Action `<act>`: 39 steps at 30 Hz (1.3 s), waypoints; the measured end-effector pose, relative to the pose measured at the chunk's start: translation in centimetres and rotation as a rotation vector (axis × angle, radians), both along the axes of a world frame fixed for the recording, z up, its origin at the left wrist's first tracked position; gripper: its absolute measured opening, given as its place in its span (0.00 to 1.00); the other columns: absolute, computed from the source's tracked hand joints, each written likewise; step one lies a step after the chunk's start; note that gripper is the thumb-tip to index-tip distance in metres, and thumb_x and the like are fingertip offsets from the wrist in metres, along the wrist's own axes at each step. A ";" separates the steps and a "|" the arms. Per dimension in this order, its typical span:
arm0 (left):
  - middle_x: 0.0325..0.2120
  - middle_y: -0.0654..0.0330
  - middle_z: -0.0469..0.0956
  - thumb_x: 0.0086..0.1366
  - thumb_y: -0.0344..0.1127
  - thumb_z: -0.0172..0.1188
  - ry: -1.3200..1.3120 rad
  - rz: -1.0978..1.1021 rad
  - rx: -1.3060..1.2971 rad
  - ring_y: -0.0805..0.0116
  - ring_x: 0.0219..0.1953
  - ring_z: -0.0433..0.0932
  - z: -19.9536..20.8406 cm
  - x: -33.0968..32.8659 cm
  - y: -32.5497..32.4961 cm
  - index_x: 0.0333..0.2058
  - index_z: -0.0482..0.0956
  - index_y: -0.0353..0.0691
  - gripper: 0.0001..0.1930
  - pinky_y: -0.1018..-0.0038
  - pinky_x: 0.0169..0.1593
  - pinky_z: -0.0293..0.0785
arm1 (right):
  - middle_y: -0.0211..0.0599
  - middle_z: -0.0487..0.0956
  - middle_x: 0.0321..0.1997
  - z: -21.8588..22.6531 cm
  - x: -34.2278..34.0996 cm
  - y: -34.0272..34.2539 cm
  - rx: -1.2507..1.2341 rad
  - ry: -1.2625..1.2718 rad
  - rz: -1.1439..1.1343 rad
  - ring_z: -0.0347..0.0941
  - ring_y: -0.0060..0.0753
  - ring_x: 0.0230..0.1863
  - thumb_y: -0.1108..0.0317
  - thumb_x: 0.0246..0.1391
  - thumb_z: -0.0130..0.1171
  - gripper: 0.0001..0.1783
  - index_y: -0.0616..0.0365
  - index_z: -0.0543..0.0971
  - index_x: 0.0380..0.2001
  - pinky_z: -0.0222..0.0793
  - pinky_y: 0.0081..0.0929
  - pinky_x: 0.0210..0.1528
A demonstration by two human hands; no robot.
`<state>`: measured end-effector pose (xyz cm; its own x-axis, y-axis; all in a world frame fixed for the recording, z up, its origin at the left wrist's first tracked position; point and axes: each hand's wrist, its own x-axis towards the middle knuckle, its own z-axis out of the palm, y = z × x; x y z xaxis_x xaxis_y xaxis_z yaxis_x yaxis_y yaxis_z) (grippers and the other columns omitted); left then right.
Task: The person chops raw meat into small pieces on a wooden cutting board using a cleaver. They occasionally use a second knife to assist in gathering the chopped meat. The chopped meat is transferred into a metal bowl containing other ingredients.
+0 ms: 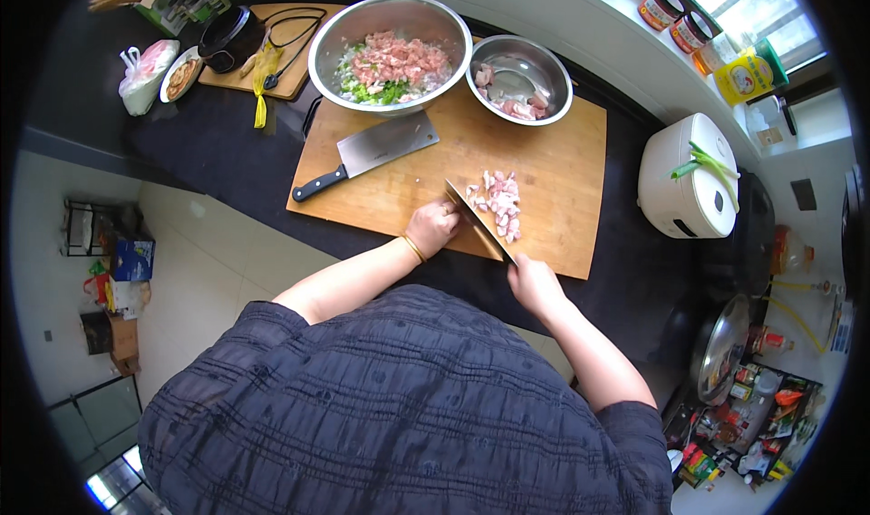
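Note:
My right hand [536,286] is closed round the handle of a knife [482,224], its blade edge-down on the wooden cutting board [553,184]. Against the blade's left side, my left hand [433,228] has its fingers curled down on the board; whatever lies under them is hidden. Small pieces of pale pink meat [504,208] lie in a loose heap just right of the blade. Beyond my left hand rests a cleaver [385,148] with a black handle, flat on the board.
A large steel bowl [319,60] of minced meat and chopped greens stands at the board's far side, beside a smaller steel bowl [564,80] with meat pieces. To the right is a white rice cooker [671,184] with spring onion [711,166] on its lid. A plate [166,87] stands far left.

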<state>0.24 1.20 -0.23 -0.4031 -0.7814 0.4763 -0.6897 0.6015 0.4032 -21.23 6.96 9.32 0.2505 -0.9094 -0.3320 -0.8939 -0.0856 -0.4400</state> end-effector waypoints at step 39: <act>0.26 0.61 0.74 0.44 0.31 0.58 0.044 -0.073 0.000 0.63 0.31 0.73 0.5 -0.5 0.4 0.22 0.76 0.41 0.04 0.72 0.35 0.71 | 0.60 0.74 0.24 -3.0 5.4 -3.3 -0.104 -0.071 -0.131 0.72 0.58 0.32 0.66 0.48 0.49 0.12 0.67 0.72 0.27 0.67 0.46 0.36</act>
